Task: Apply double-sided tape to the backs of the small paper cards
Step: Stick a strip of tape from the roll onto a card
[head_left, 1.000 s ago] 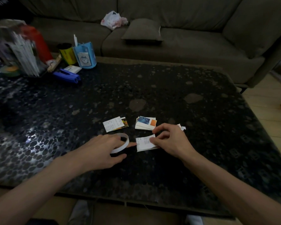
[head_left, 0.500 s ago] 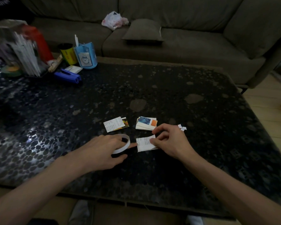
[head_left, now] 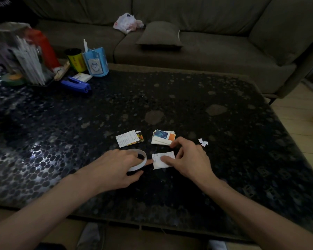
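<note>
A dark pebble-patterned worktop [head_left: 188, 98] runs to a sofa [head_left: 215, 56] at its far edge, with wide bare room beyond and right of the cards; a stapler [head_left: 76, 85] and pen holder [head_left: 96, 64] crowd the far left corner. We see the left grip [head_left: 112, 168] clamped round the tape roll [head_left: 140, 165], forefinger touching the left edge of the card [head_left: 157, 164]. The right grip [head_left: 190, 161] is loosely apart, thumb pressing that card flat. It lies near the front edge, long axis left-right, slightly tilted, just in front of the card stack [head_left: 163, 138]
</note>
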`<state>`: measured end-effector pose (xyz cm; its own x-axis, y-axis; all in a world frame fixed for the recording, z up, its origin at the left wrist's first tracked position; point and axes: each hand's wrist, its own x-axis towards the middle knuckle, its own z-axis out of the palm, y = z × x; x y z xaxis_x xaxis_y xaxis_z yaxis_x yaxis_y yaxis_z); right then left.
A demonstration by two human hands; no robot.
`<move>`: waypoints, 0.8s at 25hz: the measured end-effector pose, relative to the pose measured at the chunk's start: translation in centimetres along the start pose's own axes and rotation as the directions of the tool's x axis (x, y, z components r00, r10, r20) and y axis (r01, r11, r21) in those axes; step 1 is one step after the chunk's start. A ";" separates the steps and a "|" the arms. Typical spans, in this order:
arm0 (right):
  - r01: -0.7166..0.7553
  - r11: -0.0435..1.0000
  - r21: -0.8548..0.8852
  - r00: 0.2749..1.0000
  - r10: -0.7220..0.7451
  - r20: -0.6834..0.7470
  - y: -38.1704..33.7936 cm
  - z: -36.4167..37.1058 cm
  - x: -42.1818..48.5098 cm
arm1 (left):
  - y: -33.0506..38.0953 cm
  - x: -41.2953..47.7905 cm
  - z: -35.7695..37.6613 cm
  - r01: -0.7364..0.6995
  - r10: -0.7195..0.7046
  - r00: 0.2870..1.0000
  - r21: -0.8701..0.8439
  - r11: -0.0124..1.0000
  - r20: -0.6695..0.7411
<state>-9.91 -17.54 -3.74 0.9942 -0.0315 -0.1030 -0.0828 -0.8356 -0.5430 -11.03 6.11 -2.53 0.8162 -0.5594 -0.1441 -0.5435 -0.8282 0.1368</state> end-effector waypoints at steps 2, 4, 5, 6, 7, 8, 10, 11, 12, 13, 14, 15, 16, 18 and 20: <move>-0.004 0.999 -0.049 1.000 0.003 -0.018 -0.3 0.3 -0.1 | 0.0 -0.1 0.0 0.000 0.000 1.000 -0.018 1.000 0.003; -0.007 0.998 -0.066 1.000 0.007 -0.013 -0.6 0.5 -0.2 | 0.1 -0.1 -0.1 0.001 -0.002 1.000 -0.024 1.000 -0.010; -0.017 0.998 -0.060 1.000 0.016 -0.002 -0.6 0.5 -0.1 | 0.1 0.0 -0.1 0.007 -0.008 1.000 -0.020 1.000 -0.015; -0.032 0.998 -0.047 0.999 0.033 0.015 -0.6 0.4 0.0 | 0.0 0.0 -0.1 0.021 -0.022 1.000 -0.016 1.000 -0.013; -0.050 0.998 -0.026 0.998 0.051 0.033 -0.5 0.2 0.2 | 0.0 0.0 -0.1 0.035 -0.035 0.999 -0.019 0.999 -0.012; -0.064 0.998 -0.002 0.997 0.064 0.046 -0.4 0.0 0.3 | 0.0 0.0 -0.2 0.047 -0.047 0.999 -0.024 0.999 -0.012; -0.054 0.998 0.043 0.997 0.052 0.050 0.0 -0.4 0.5 | 0.0 0.1 -0.1 0.050 -0.051 0.999 -0.035 0.998 -0.018; -0.036 0.998 0.056 0.998 0.033 0.052 0.2 -0.5 0.5 | 0.0 0.1 0.0 0.047 -0.048 0.999 -0.042 0.998 -0.020; -0.013 0.998 0.059 0.998 0.010 0.061 0.3 -0.6 0.5 | 0.0 0.1 0.1 0.047 -0.048 0.999 -0.047 0.998 -0.019; 0.016 0.998 0.054 0.997 -0.020 0.074 0.4 -0.8 0.5 | 0.0 0.1 0.1 0.047 -0.048 0.999 -0.051 0.998 -0.022; 0.045 0.998 0.043 0.994 -0.049 0.093 0.6 -1.0 0.6 | -0.1 0.2 0.2 0.048 -0.049 0.999 -0.053 0.997 -0.023; 0.068 0.997 0.030 0.990 -0.071 0.120 0.7 -1.2 0.6 | -0.3 0.3 0.3 0.050 -0.052 0.998 -0.065 0.997 -0.027; 0.084 0.996 0.018 0.985 -0.085 0.153 0.8 -1.5 0.7 | -0.4 0.4 0.3 0.057 -0.059 0.998 -0.081 0.995 -0.027; 0.106 0.994 -0.001 0.969 -0.103 0.222 1.0 -2.1 0.9 | -0.6 0.5 0.4 0.076 -0.080 0.996 -0.130 0.989 -0.025; 0.118 0.993 -0.003 0.957 -0.113 0.267 1.1 -2.5 1.2 | -0.9 0.7 0.6 0.086 -0.090 0.996 -0.169 0.982 -0.017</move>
<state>-8.61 -19.87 -2.34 0.9423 0.2106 -0.2602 0.0349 -0.8349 -0.5493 -10.10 6.44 -3.32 0.8650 -0.4820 -0.1394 -0.4305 -0.8557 0.2871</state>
